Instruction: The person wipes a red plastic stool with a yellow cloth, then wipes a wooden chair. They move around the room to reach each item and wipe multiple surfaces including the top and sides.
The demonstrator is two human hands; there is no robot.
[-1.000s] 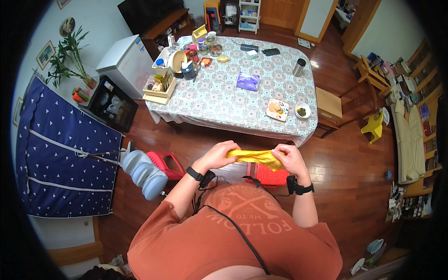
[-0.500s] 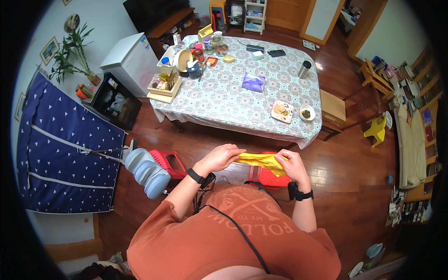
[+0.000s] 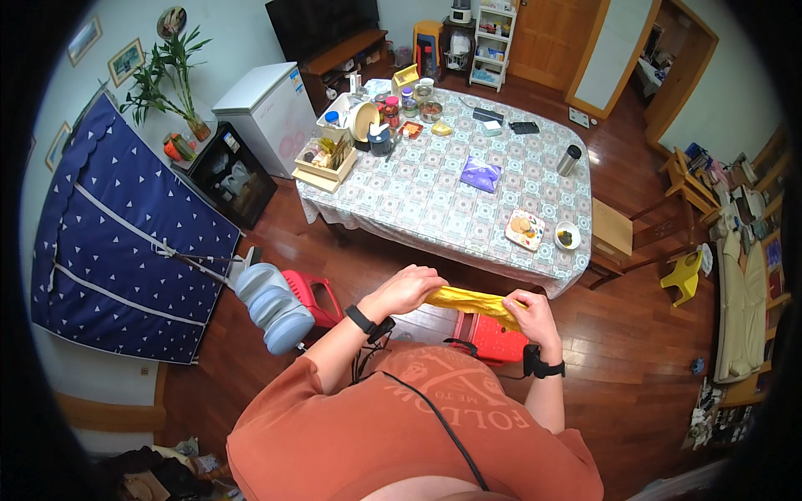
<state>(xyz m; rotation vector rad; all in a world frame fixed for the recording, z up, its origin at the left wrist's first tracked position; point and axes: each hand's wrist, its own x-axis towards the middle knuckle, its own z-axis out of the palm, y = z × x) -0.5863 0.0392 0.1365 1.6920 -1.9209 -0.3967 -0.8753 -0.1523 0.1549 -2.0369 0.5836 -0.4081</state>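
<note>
A yellow cloth, folded into a narrow band, is drawn out between my two hands in front of my chest. My left hand pinches one end of it, fingers bent over the edge. Closed on the other end is my right hand, its thumb lying along the top. Both hands are in the air over the floor, short of the table's near edge. Under the cloth and my right hand stands a red plastic stool.
Ahead is a table with a patterned cover, holding a purple packet, a plate of food, a bowl and a steel flask. Blue-grey rounded pads stand left of me. A wooden chair is at the table's right.
The cloth has become flatter and more evenly stretched; its loose hanging part at the right hand is gathered up. My view has shifted, so the room appears lower and further right.
</note>
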